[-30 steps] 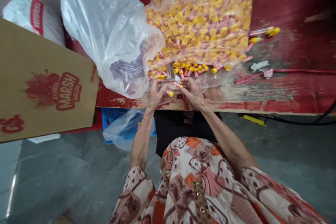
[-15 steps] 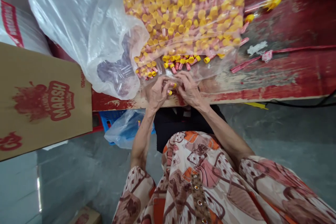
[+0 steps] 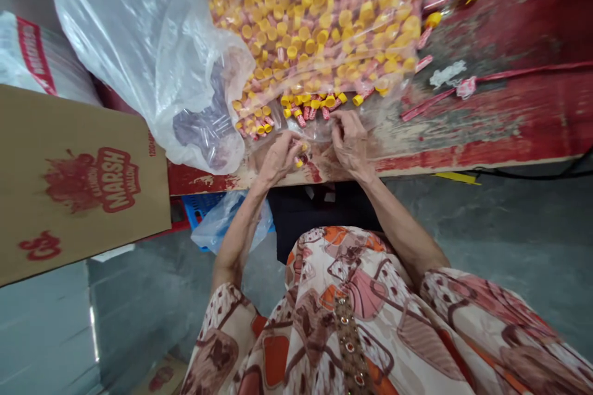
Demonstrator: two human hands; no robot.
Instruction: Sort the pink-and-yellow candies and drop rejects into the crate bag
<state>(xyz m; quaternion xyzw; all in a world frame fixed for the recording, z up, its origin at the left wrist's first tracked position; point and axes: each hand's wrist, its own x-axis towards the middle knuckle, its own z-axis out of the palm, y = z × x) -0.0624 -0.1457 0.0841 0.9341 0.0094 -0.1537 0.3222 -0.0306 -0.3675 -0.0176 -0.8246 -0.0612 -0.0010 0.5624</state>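
Note:
My left hand [image 3: 279, 159] is closed at the table's front edge, thumb and fingers gripping small pink-patterned tubes with yellow caps [image 3: 299, 162]. Its fingers partly hide them. To its right, my right hand [image 3: 351, 141] is at the edge of the loose tubes, fingers bent and apart from the thumb, with nothing visible in them. Just beyond both hands, several loose yellow-capped tubes [image 3: 312, 112] spill at the mouth of a large clear plastic bag [image 3: 319, 24] full of the same tubes. A smaller cluster of tubes [image 3: 257, 126] lies left of these.
A translucent white bag [image 3: 134, 31] containing clear plastic pieces stands open at left, near a printed cardboard box [image 3: 88, 197]. A pink plastic tie [image 3: 466, 87] and stray tubes lie on the worn red table [image 3: 509, 123]. A blue crate [image 3: 199, 205] with a plastic bag sits below.
My right hand has moved away from my left, rightward toward the loose tubes. My left hand stays by the table edge with its tubes. The whole view has shifted slightly.

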